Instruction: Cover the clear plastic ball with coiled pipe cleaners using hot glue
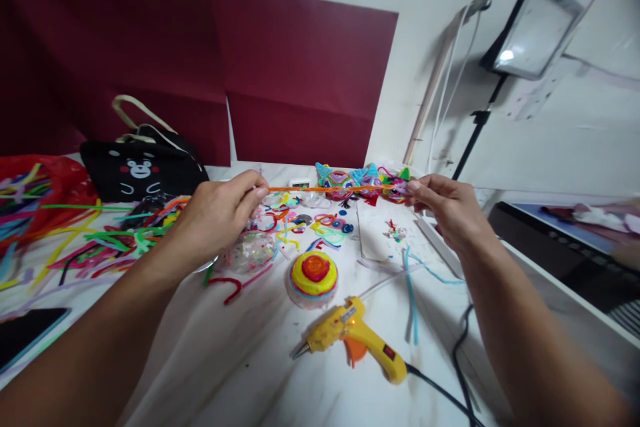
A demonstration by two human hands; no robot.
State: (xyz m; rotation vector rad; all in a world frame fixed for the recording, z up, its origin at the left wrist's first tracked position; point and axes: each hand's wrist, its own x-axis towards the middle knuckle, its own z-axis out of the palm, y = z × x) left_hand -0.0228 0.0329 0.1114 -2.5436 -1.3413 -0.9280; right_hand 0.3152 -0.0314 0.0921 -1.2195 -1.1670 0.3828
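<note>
An orange pipe cleaner (pixel 320 189) is stretched level between my two hands, above the table. My left hand (pixel 227 210) pinches its left end between thumb and fingers. At the other end my right hand (pixel 440 199) pinches it the same way; the tip there is partly hidden. Below, on the table, sits a round dome (pixel 313 273) with coiled rings of red, orange, yellow and blue. Nearer to me lies a yellow hot glue gun (pixel 357 333) on its side, nozzle pointing left.
Loose pipe cleaners (pixel 117 243) pile up at the left, near a black bag (pixel 140 170). Colourful finished figures (pixel 345 180) stand at the back. Light blue pipe cleaners (pixel 411 300), a phone (pixel 30 333), the glue gun's black cord (pixel 443 393) and a lamp (pixel 535 27) are also around.
</note>
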